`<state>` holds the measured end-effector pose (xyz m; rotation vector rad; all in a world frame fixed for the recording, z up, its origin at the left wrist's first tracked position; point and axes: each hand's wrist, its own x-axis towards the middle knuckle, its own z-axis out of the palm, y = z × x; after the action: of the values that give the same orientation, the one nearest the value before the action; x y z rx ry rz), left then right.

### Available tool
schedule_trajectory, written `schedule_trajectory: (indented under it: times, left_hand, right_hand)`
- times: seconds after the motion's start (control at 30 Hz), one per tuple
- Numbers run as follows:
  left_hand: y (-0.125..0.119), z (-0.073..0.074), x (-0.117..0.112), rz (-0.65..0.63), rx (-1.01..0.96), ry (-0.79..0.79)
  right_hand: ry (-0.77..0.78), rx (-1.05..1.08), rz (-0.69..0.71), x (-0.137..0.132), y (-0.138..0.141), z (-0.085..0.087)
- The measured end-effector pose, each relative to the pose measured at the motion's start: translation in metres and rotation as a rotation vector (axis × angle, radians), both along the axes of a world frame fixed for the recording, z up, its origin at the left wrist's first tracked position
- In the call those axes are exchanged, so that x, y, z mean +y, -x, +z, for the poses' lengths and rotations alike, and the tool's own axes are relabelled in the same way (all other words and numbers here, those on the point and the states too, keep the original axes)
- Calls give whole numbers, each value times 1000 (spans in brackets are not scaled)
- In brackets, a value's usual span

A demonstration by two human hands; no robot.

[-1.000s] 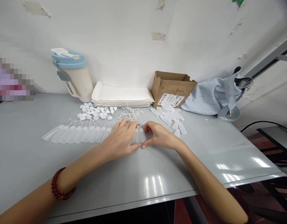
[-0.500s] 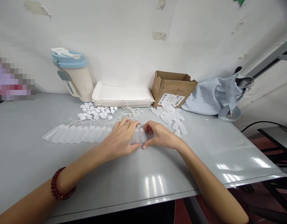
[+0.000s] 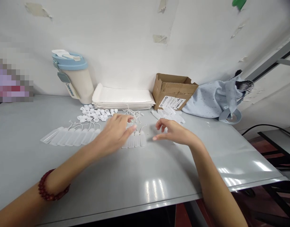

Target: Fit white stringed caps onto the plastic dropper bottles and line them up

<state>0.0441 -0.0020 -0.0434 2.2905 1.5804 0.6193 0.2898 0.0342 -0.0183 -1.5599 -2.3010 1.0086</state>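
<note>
Left hand (image 3: 115,130): half-open, nothing visibly held, over bottle row (image 3: 75,137) | right hand (image 3: 175,130): loosely open, holding nothing | loose bottles (image 3: 172,116): near surface's (image 3: 126,179) back edge

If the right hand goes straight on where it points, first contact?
Likely the right hand meets the row's rightmost translucent bottle; hand height is unclear, so it might pass over.

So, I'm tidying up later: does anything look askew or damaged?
Mainly the wall: its ragged patches look like torn paint or old tape; I can't tell which. In the row of bottles, the leftmost bottle slants more than the rest. No liquid spill shows.
</note>
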Motion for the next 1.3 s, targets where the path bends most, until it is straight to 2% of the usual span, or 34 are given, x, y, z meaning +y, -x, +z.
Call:
schedule_trajectory:
  times: [0.07,0.13,0.27,0.37,0.47,0.57,0.77,0.9,1.03,1.2,1.3]
  left_hand:
    - [11,3,11,78,25,-11]
    - [23,4,25,99,104,-34]
    - [40,1,50,75,253,4]
    - [43,1,63,74,303,19]
    - [40,4,68,73,317,60]
    - [38,5,68,75,302,92]
    - [35,-4,61,169,173,99]
    - [31,-4,59,185,105,97]
    - [23,10,59,247,-1,72]
    - [14,33,53,356,-314,113]
    - [11,37,45,366,-617,234]
  right_hand:
    - [-56,-107,-112,3,-13,7]
    - [-95,-219,-203,5,-24,12]
    - [103,-406,-244,6,-34,18]
    - [218,-426,-227,4,-31,18]
    - [230,-442,-227,1,-25,16]
    - [180,-496,-216,-1,-17,15]
    - [50,-571,-181,-4,-4,12]
    - [-42,-486,-194,-5,-2,11]
    - [-139,-270,-251,-5,1,10]
    - [-243,-3,-285,-7,13,1]
    - [-292,167,-252,-9,24,-7]
